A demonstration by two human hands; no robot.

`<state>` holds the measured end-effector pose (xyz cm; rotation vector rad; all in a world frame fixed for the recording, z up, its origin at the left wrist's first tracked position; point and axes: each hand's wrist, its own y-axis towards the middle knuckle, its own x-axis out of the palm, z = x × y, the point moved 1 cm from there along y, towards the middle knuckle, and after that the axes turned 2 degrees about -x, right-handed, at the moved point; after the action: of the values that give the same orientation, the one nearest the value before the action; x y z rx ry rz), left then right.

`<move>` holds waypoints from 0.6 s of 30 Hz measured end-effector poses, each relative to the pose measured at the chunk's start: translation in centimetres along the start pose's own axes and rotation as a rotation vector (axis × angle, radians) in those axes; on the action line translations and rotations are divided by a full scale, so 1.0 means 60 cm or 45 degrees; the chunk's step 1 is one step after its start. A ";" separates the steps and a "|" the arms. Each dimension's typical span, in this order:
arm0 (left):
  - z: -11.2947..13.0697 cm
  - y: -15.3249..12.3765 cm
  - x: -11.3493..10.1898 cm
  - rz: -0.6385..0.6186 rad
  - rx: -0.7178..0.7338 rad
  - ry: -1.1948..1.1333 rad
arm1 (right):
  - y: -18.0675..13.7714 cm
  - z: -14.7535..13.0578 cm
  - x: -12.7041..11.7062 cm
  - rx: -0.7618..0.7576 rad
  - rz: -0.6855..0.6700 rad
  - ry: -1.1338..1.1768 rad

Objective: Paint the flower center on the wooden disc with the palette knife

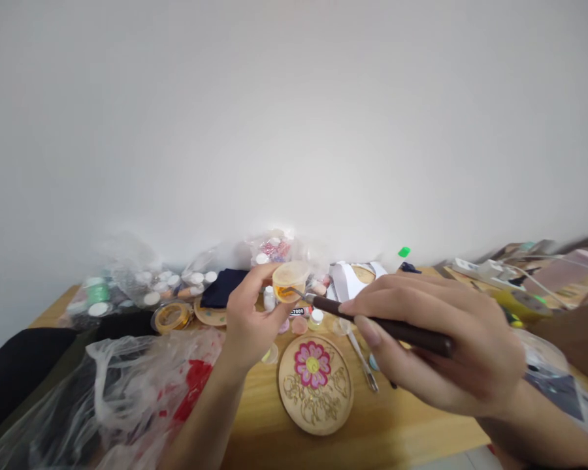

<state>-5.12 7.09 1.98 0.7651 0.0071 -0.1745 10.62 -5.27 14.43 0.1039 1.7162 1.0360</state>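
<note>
My left hand [249, 313] is closed around a small clear plastic cup [290, 274] with orange-yellow stuff in it, raised above the table. In my right hand [436, 339] is a dark-handled tool [406, 331] with a thin metal tip; the tip reaches into the cup, and its exact shape is too small to tell. Below both hands lies a round wooden plaque [318, 414] with a carved pattern. Its flower [312, 364] is coloured pink with a yellow centre, while the carved swirls under it are bare wood.
Several white-lidded jars [151, 299] in plastic bags line the wall at left. Near the plaque lie metal tweezers [365, 365], a glue tube [301, 312] and small cups. A crumpled plastic bag [142, 372] covers the front left; a white power strip [487, 271] lies far right.
</note>
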 end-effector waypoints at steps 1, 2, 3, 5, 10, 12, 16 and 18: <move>0.001 0.001 0.000 0.003 0.003 0.005 | 0.000 0.000 -0.001 0.001 0.004 0.002; 0.001 0.001 0.000 0.007 0.008 0.010 | -0.001 0.000 -0.002 -0.004 0.004 0.005; 0.002 0.002 -0.001 0.008 0.013 0.019 | -0.001 0.001 -0.002 -0.015 -0.001 0.006; 0.001 0.002 -0.001 0.011 0.028 0.036 | -0.001 0.002 0.000 -0.036 -0.019 -0.003; -0.006 -0.001 -0.002 0.012 0.047 0.014 | -0.001 0.004 0.003 -0.015 0.024 -0.039; -0.007 -0.002 -0.002 0.007 0.041 0.008 | -0.001 0.004 0.004 -0.017 0.031 -0.028; -0.002 0.000 -0.001 0.000 0.034 0.033 | -0.001 0.005 0.006 -0.023 -0.008 0.010; 0.001 0.000 -0.002 0.003 0.041 0.039 | -0.001 0.006 0.006 -0.025 0.001 0.007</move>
<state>-5.23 7.10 2.03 0.7996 0.0323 -0.1608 10.77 -4.91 14.11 0.0892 1.7102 1.0543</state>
